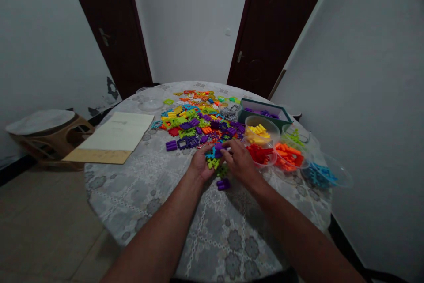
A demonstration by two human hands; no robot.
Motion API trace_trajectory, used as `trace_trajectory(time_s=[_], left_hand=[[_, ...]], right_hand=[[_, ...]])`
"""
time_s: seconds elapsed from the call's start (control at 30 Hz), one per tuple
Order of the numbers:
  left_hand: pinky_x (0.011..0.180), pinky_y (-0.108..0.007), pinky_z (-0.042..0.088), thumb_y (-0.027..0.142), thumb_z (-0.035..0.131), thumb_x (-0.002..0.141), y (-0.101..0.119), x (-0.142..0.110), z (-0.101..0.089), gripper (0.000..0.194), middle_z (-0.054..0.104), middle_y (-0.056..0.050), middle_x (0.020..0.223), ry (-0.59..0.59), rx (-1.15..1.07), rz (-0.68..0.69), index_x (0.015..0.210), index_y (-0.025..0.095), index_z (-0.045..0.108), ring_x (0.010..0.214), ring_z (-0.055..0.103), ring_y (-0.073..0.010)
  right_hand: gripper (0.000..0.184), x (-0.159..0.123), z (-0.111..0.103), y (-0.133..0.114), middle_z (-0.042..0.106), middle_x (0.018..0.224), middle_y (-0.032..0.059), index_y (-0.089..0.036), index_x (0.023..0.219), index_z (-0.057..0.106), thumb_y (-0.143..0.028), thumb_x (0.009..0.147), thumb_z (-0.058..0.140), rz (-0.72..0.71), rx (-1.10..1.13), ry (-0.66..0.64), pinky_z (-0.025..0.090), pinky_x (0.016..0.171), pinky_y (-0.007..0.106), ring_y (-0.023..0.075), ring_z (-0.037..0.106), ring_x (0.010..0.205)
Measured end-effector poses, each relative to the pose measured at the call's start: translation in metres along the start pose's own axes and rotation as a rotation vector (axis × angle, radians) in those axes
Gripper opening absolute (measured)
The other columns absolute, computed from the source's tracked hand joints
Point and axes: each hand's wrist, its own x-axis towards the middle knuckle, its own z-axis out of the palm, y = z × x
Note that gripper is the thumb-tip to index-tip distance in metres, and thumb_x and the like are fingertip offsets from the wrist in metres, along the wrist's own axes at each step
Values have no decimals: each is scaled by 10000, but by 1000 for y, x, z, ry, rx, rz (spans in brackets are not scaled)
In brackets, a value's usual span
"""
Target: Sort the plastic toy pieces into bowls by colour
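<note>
My left hand [199, 164] is closed around a small group of plastic toy pieces: a lime-green gear piece [213, 163] with a blue one beside it. At the top of that group, the fingers of my right hand [241, 160] pinch a purple piece [217, 150]. Both hands meet over the near middle of the table. Below them on the cloth lies a loose purple piece [223, 184]. A large pile of mixed gears and connector pieces [198, 126] spreads out just beyond my hands. Whether the held pieces are fully joined I cannot tell.
To the right stand clear bowls of yellow pieces [258, 133], red pieces [261, 154], orange pieces [289, 157] and blue pieces [319, 174]. Behind them is a green box [281, 113] with purple pieces. A paper-topped folder [114, 133] lies at left; a stool [49, 135] stands beyond.
</note>
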Motion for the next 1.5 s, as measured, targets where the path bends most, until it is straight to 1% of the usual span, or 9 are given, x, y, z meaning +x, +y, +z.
trace_trajectory(time_s=[0.3, 0.5, 0.57, 0.67, 0.77, 0.93, 1.17, 1.37, 1.5], left_hand=[[578, -358, 660, 50, 595, 807, 5, -2, 2, 238, 740, -90, 778, 164, 34, -12, 1021, 150, 625, 605, 726, -208], [575, -360, 664, 14, 609, 777, 4, -2, 2, 282, 723, -65, 758, 161, 62, 39, 1012, 169, 612, 596, 720, -204], [589, -362, 666, 15, 607, 776, 4, -2, 2, 278, 720, -59, 758, 162, 65, 50, 1005, 172, 616, 600, 719, -198], [588, -367, 663, 29, 600, 774, 6, -1, 2, 259, 718, -63, 761, 179, 55, 49, 989, 173, 611, 601, 717, -201], [583, -362, 659, 51, 600, 779, 8, 0, 2, 228, 720, -77, 771, 191, 38, 49, 978, 163, 614, 608, 719, -208], [579, -343, 654, 65, 607, 799, 8, -3, 3, 210, 710, -55, 767, 152, 32, 103, 979, 166, 638, 602, 710, -191], [582, -351, 651, 73, 628, 796, 9, -2, 1, 261, 724, -52, 801, 99, 42, 111, 1036, 172, 656, 615, 720, -198], [589, -384, 658, 85, 636, 801, 9, -1, 0, 277, 740, -58, 808, 119, 61, 94, 1061, 178, 659, 612, 729, -211], [589, -392, 660, 94, 639, 809, 8, -1, 0, 310, 755, -66, 818, 106, 73, 88, 1107, 179, 661, 616, 737, -220]], right_hand=[[120, 58, -94, 44, 728, 835, 18, -225, 952, 757, -326, 905, 712, 144, -32, -397, 488, 664, 276, 170, 643, 719], [340, 117, -134, 102, 775, 1109, 123, -165, 1178, 722, -351, 908, 634, 346, -227, 407, 563, 786, 363, 240, 714, 879], [390, 112, -136, 100, 763, 1205, 147, -163, 1250, 705, -349, 920, 612, 306, -252, 526, 566, 857, 394, 261, 722, 966], [332, 77, -120, 73, 786, 1110, 113, -187, 1202, 734, -363, 969, 577, 206, -180, 379, 566, 846, 379, 242, 734, 898], [236, 21, -86, 30, 787, 1023, 65, -224, 1115, 755, -325, 999, 576, 70, -128, -16, 556, 832, 341, 209, 726, 863], [346, -54, -29, -13, 673, 1360, 118, -232, 1290, 678, -204, 948, 639, -97, -277, -507, 543, 833, 335, 237, 705, 1018], [193, -64, -21, -17, 674, 1102, 84, -212, 1124, 695, -209, 937, 646, -7, -304, -631, 485, 759, 293, 212, 661, 916], [195, -31, -71, -12, 711, 1055, 59, -222, 1119, 709, -217, 927, 674, -59, -140, -613, 508, 823, 315, 210, 665, 943], [176, 31, -114, 25, 735, 1061, 71, -229, 1096, 738, -249, 946, 648, -97, -271, -369, 520, 861, 353, 224, 670, 945]])
